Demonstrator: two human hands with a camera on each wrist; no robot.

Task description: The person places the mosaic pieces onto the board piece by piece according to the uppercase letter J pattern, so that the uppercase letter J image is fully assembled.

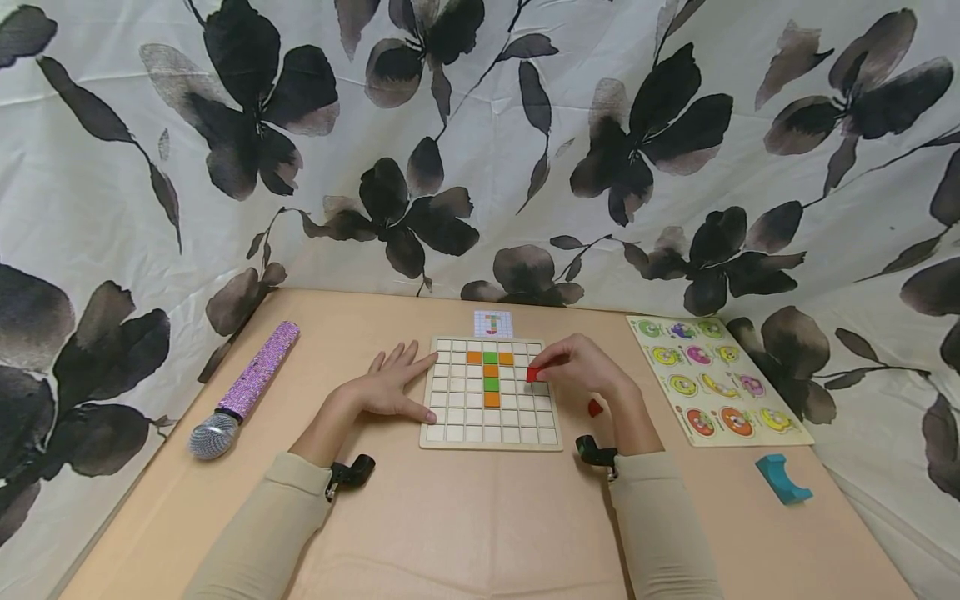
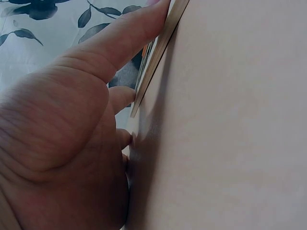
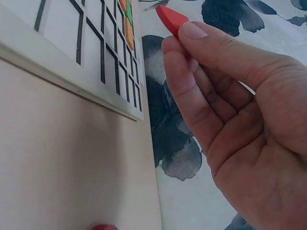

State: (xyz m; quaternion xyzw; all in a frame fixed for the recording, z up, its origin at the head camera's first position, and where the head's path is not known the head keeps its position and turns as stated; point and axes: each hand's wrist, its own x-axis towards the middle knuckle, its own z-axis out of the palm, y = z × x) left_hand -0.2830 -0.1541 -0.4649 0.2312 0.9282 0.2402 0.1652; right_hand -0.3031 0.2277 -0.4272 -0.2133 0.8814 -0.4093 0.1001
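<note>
A white grid board (image 1: 457, 435) with a pale wooden frame lies on the table, with orange and green square tiles (image 1: 491, 371) forming a T on it. My left hand (image 1: 382, 387) rests at the board's left edge, fingers spread and the thumb touching the frame. Between thumb and fingertips, my right hand (image 1: 588, 367) pinches a small red piece (image 3: 170, 20) over the board's right side. The piece stands clear of the grid in the right wrist view. Another red piece (image 1: 595, 407) lies on the table under the right hand.
Behind the board sits a small pattern card (image 1: 492, 324). A glittery purple microphone (image 1: 255, 379) lies at left. To the right are a sheet of fruit stickers (image 1: 720, 379) and a blue curved block (image 1: 783, 480). A floral cloth (image 1: 480, 150) hangs behind the table.
</note>
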